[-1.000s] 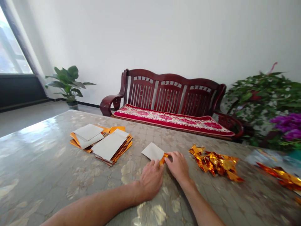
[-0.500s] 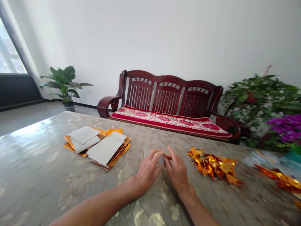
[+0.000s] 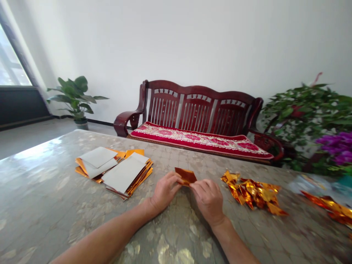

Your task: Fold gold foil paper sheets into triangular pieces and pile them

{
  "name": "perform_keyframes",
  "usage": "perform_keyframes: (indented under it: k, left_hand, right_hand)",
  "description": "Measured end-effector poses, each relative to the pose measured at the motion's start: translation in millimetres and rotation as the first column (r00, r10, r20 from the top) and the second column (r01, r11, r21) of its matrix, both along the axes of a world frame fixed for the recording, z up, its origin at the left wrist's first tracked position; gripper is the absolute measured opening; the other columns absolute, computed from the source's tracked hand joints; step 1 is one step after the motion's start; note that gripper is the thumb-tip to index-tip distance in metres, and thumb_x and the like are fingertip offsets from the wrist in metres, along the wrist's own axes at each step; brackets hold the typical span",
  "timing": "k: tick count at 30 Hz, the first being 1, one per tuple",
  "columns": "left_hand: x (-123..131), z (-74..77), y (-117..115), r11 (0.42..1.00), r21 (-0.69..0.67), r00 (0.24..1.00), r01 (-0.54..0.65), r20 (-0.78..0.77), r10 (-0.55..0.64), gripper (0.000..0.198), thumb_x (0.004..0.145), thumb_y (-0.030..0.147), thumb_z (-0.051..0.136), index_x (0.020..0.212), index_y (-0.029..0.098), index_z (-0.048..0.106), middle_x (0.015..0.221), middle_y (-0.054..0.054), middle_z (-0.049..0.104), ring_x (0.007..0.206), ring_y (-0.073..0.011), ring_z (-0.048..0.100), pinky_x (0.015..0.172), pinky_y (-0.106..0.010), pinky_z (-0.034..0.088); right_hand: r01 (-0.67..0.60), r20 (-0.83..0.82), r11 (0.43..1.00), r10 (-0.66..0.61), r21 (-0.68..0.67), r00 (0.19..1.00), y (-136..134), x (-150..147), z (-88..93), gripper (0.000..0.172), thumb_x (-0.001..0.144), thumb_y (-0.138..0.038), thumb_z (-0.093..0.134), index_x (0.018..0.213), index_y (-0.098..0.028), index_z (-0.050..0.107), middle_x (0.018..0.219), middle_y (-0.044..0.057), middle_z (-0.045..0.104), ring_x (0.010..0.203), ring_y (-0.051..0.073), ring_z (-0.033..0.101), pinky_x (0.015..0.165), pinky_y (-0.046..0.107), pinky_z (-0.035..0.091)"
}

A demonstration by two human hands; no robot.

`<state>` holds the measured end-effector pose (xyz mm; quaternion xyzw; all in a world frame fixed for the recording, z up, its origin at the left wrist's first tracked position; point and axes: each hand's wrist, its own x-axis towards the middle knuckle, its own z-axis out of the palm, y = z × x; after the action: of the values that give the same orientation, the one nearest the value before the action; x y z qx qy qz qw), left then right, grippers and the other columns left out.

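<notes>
A small folded piece of gold foil paper (image 3: 186,176) is held between my two hands above the table, its shiny orange-gold face showing. My left hand (image 3: 167,192) pinches its left lower corner. With thumb and fingers closed, my right hand (image 3: 208,200) grips the right lower corner. To the left lie two stacks of foil paper sheets (image 3: 125,173), pale backing up, gold edges poking out. On the right is a heap of folded gold foil pieces (image 3: 251,191), several of them, lying just beyond my right hand.
The table (image 3: 90,227) has a glossy floral-patterned cover. Clear plastic packaging (image 3: 310,185) and more gold foil (image 3: 330,208) lie at the far right. Behind the table stands a dark red wooden bench (image 3: 196,110), with a potted plant (image 3: 78,97) at left and leafy plants (image 3: 299,117) at right.
My hands have moved apart a little and lowered. The foil paper, mostly hidden between my fingers before, now shows its gold face.
</notes>
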<state>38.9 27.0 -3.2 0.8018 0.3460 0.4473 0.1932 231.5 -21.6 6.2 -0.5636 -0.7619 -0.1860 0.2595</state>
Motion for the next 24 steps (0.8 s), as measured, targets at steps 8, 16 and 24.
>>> perform_keyframes:
  k: [8, 16, 24]
  left_hand:
    - [-6, -1.5, 0, 0.994, 0.113, 0.796, 0.005, -0.602, 0.064, 0.031, 0.098, 0.032, 0.044, 0.084, 0.022, 0.07, 0.09, -0.005, 0.065, 0.088, -0.0184, 0.055, 0.081, -0.03, 0.042]
    - [-8, -7.6, 6, 0.996, -0.07, 0.851, -0.061, -0.524, 0.015, 0.024, 0.095, 0.03, 0.05, 0.085, 0.021, 0.071, 0.086, -0.003, 0.068, 0.087, -0.0174, 0.059, 0.08, -0.027, 0.041]
    - [-6, 0.8, 11, 0.95, -0.264, 0.876, -0.168, -0.482, 0.021, 0.024, 0.087, 0.032, 0.054, 0.078, 0.02, 0.074, 0.081, -0.002, 0.072, 0.076, -0.0163, 0.062, 0.067, -0.024, 0.038]
  right_hand:
    - [-0.079, 0.064, 0.969, 0.097, -0.232, 0.993, 6, -1, -9.6, 0.024, 0.097, -0.03, 0.05, 0.087, -0.024, 0.071, 0.084, 0.004, 0.067, 0.086, 0.02, 0.053, 0.076, 0.031, 0.033]
    - [-0.075, -0.106, 0.941, 0.042, -0.329, 0.993, 7, 7, -14.2, 0.022, 0.096, -0.03, 0.053, 0.083, -0.024, 0.071, 0.085, 0.001, 0.067, 0.087, 0.017, 0.055, 0.076, 0.027, 0.037]
    - [-0.038, -0.227, 0.906, -0.065, -0.423, 0.972, 13, 9, -13.7, 0.028, 0.094, -0.03, 0.049, 0.075, -0.024, 0.069, 0.083, 0.001, 0.066, 0.088, 0.017, 0.056, 0.074, 0.025, 0.038]
